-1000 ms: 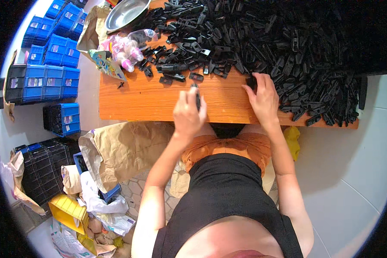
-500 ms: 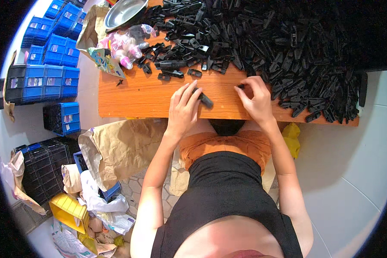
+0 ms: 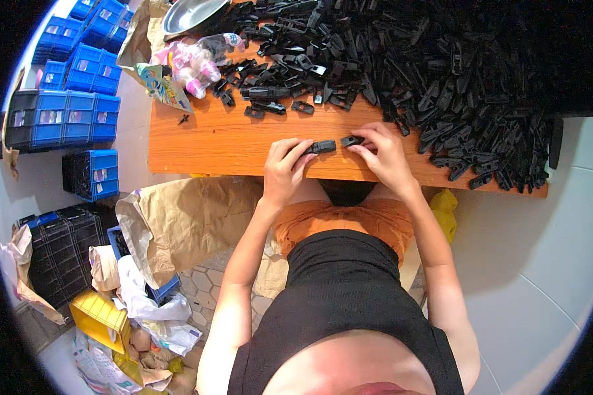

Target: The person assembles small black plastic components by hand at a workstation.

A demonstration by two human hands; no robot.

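My left hand [image 3: 287, 168] grips a long black plastic clip part [image 3: 323, 147] at the front edge of the wooden table [image 3: 204, 141]. My right hand [image 3: 382, 155] pinches a smaller black plastic piece [image 3: 351, 140] just right of it. The two parts lie end to end, close together, a small gap between them. A big heap of black plastic parts [image 3: 428, 66] covers the table beyond my hands.
A metal bowl [image 3: 188, 13] and a bag of small pink and white items [image 3: 191, 62] sit at the table's far left. Blue bins [image 3: 62, 115] and black crates [image 3: 62, 250] stand on the floor to the left, with brown paper bags [image 3: 184, 224] and a yellow box [image 3: 99, 319].
Both hands have come together at the table's front edge. The left hand turned its long black part sideways, and the right hand brought a small black piece up to its end.
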